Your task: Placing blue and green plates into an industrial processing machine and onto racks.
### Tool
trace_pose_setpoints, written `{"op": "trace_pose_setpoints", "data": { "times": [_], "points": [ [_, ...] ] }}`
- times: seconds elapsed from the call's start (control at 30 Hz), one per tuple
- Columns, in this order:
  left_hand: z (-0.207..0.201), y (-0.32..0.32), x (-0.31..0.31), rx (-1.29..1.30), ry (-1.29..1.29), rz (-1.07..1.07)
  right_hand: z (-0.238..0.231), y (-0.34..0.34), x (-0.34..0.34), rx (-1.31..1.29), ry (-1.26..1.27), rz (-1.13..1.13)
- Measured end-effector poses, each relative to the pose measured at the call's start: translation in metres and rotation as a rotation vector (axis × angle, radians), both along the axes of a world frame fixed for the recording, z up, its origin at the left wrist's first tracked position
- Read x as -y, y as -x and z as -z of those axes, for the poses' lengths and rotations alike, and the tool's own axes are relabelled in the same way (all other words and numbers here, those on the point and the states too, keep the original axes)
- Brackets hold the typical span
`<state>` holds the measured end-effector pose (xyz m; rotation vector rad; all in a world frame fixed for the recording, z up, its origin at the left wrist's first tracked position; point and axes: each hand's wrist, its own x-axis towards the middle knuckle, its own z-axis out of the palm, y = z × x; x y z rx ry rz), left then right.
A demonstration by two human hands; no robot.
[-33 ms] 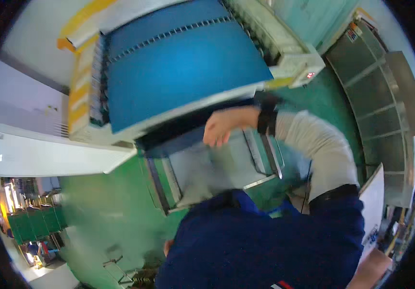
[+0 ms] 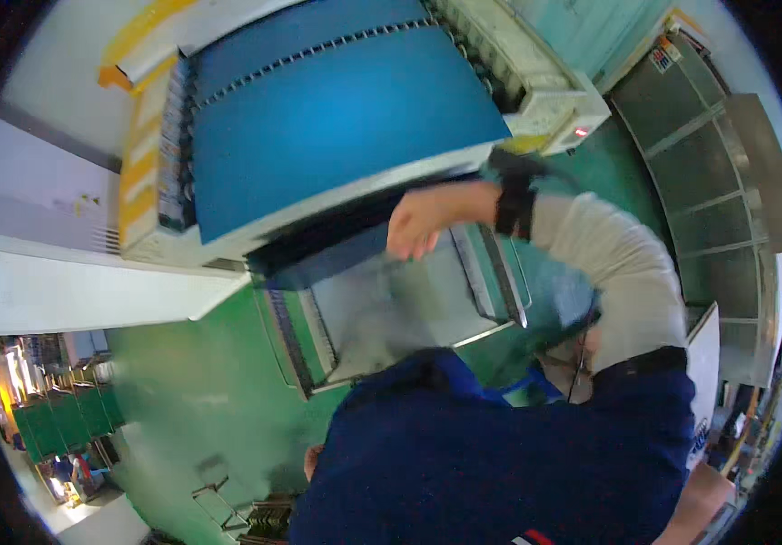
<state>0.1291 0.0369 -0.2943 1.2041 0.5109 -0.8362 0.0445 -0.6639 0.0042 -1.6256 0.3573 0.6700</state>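
Changes in the head view are slight: relative to the earlier picture, the wide, flat, bright blue machine bed (image 2: 336, 109) sits a touch higher and farther left, and the right hand (image 2: 416, 222) has shifted only a little against it. We see nothing newly picked up or set down, so we judge the work to stand at the same point.

That hand, with a black band (image 2: 515, 204) at its wrist and a pale grey sleeve (image 2: 618, 245) behind it, appears just in front of the blue bed's near edge. Its fingers curl inward in a loose fist, with no object visible in it. At the left side of the dark navy shirt (image 2: 491, 454), a scrap of skin may be the left hand (image 2: 312, 461); we cannot tell its state.

Nearest the right hand is a pale grey, flat panel (image 2: 450, 300), before the blue bed and between dark metal rails (image 2: 284, 341). It looks smooth but blurred, with a darker smear across its middle. We cannot tell whether the hand touches it.
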Motion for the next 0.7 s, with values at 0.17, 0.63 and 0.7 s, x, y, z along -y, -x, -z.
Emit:
{"op": "trace_pose_setpoints", "data": {
  "times": [0.17,0.63,0.7],
  "points": [
    [-0.056,-0.017,0.025,0.370,-0.309,0.693,-0.066,0.061,0.045,-0.013,0.224,0.187],
    [-0.067,-0.034,0.058,0.328,-0.393,0.727,0.109,0.257,-0.223,0.544,-0.922,-0.779],
    [-0.073,-0.018,0.041,0.353,-0.396,0.608,0.130,0.256,-0.243,0.443,-1.103,-0.821]
  ]
}}
